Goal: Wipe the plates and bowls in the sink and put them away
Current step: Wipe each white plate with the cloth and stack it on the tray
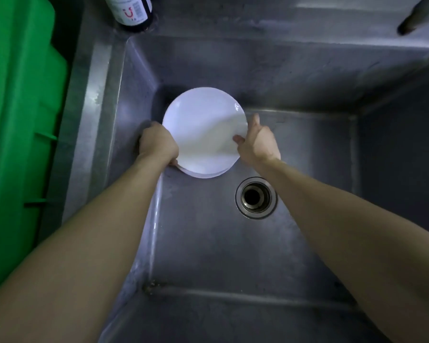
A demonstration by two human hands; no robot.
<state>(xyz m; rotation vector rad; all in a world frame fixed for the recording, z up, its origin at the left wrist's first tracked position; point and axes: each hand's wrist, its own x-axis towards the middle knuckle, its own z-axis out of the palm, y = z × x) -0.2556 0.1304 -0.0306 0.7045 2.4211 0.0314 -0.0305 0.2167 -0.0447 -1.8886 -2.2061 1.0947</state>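
A stack of white plates [203, 127] lies in the far left corner of the steel sink [270, 256]. My left hand [157, 144] grips the stack's left edge, fingers curled round the rim and hidden under it. My right hand [256, 141] holds the right edge, thumb on top of the upper plate and fingers behind the rim. A second plate's edge shows beneath the top one at the near side. No bowl and no cloth are in view.
The sink drain [255, 197] sits just right of and nearer than the plates. A green plastic bin [18, 120] stands left of the sink. A dark bottle [131, 11] stands on the back left rim. A faucet spout [416, 18] juts in at top right.
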